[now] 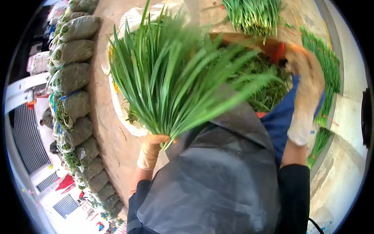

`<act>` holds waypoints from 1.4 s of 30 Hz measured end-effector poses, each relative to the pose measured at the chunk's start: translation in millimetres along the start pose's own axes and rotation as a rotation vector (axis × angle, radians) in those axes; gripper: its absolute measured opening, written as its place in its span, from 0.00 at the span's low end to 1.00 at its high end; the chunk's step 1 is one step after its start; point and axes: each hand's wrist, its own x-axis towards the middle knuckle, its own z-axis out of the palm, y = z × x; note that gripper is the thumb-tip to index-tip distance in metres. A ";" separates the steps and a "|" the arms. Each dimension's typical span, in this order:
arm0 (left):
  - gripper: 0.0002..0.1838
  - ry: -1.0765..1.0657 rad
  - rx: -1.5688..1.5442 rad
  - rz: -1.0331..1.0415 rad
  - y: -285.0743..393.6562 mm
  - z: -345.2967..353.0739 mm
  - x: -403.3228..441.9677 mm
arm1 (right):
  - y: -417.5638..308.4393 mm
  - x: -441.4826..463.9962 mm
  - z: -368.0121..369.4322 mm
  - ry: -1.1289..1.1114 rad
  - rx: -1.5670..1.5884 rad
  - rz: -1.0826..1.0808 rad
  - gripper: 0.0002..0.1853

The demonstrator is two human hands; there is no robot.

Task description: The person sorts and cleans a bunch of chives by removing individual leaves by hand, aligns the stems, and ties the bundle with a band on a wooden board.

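My left hand (152,145), in a pale glove, is wrapped round the stem end of a bunch of garlic chives (163,82). The long flat green leaves fan upward and to the right, with their tips smeared by motion. My right hand (306,66), in a soiled light glove, is out to the right above my blue-clad leg. Blur hides how its fingers are placed. A small red patch (277,53) shows by its fingertips, and I cannot make out what it is. Loose greens (267,87) lie in a heap beneath and left of that hand.
A large bundle of chives (252,15) lies at the top. More banded bundles (325,66) line the right side by a concrete ledge (335,132). A pale sack (132,126) spreads behind the held bunch. Several stuffed sacks (78,52) stand in a row at left.
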 end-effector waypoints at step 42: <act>0.27 0.134 0.524 1.178 45.9 185.9 128.1 | 127.3 -32.7 82.6 -0.267 -0.284 -0.601 0.30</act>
